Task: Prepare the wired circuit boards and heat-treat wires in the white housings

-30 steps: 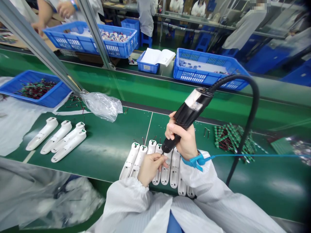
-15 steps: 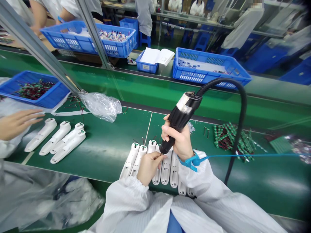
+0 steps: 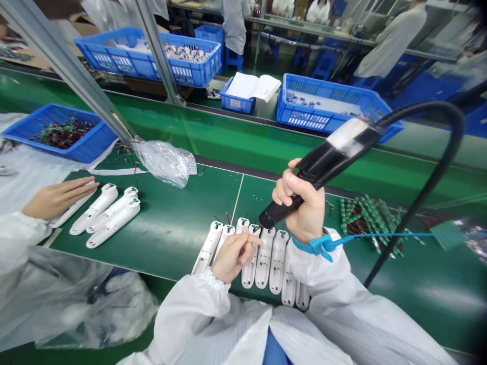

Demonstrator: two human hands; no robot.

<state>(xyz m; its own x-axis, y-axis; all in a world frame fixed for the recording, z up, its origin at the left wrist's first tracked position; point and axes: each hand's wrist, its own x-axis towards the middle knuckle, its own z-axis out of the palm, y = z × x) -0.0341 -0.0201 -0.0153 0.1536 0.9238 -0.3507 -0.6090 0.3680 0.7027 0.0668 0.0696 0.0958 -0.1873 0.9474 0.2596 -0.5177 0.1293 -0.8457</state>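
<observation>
In my right hand (image 3: 304, 203) is a black electric screwdriver (image 3: 331, 157), tilted with its nose down to the left above the row of white plastic housings (image 3: 263, 263). My left hand (image 3: 236, 253) is over the middle of that row, its fingers curled and thumb and index close together. Anything between those fingertips is too small to make out. Several housings lie side by side, with small green boards and dark wires at their upper ends. My left hand and right sleeve cover parts of them.
At the left, a co-worker's hand (image 3: 63, 197) rests on one of several white housings (image 3: 114, 223). Green boards (image 3: 373, 220) are heaped at the right. A plastic bag (image 3: 165, 162), a blue tray of wired parts (image 3: 61, 152) and a blue crate (image 3: 304, 119) stand further back.
The screwdriver has lifted off from beside my left fingertips and tilted over, its back end swinging right. The co-worker's hand has come onto a housing. The view has shifted slightly.
</observation>
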